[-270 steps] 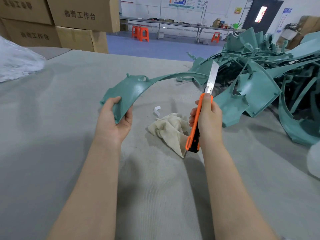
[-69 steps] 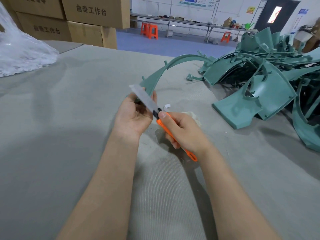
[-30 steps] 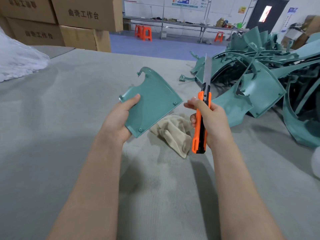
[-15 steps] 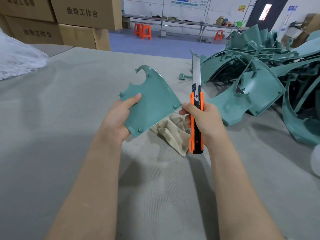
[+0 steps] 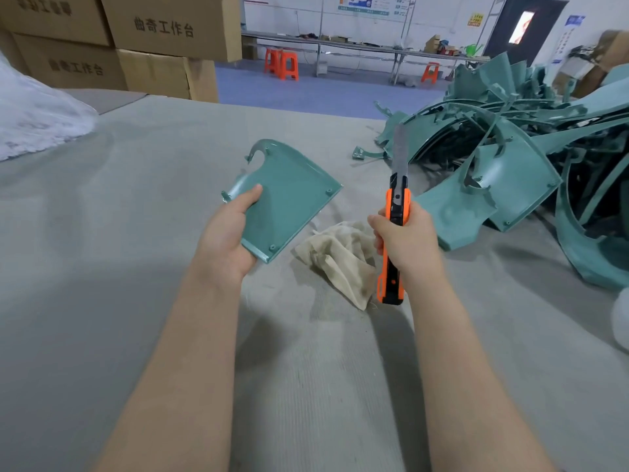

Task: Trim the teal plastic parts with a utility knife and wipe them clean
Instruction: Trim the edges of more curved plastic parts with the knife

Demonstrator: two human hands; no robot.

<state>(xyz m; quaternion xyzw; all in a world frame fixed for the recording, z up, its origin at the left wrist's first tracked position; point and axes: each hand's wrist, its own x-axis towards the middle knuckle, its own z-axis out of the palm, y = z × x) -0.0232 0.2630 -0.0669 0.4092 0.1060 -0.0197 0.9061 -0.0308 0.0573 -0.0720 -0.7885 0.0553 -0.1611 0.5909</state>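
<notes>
My left hand (image 5: pixel 228 236) grips the near left corner of a teal plastic part (image 5: pixel 289 195), a broad panel with a curved hooked tip, held above the table with its flat face toward me. My right hand (image 5: pixel 405 240) holds an orange utility knife (image 5: pixel 394 233) upright, its long blade extended and pointing away, a short gap to the right of the part. A crumpled beige cloth (image 5: pixel 337 257) lies on the table between my hands.
A large tangled pile of teal parts (image 5: pixel 510 165) fills the table's right side. The grey felt table (image 5: pixel 119 267) stretches left. A white plastic bag (image 5: pixel 34 120) lies far left, cardboard boxes (image 5: pixel 136 46) stand behind it. A white object (image 5: pixel 621 321) shows at the right edge.
The knife has stayed upright and shifted slightly left toward the part. My left hand keeps the panel facing me, nearly still over the last second; earlier the blade ran along the part's edge.
</notes>
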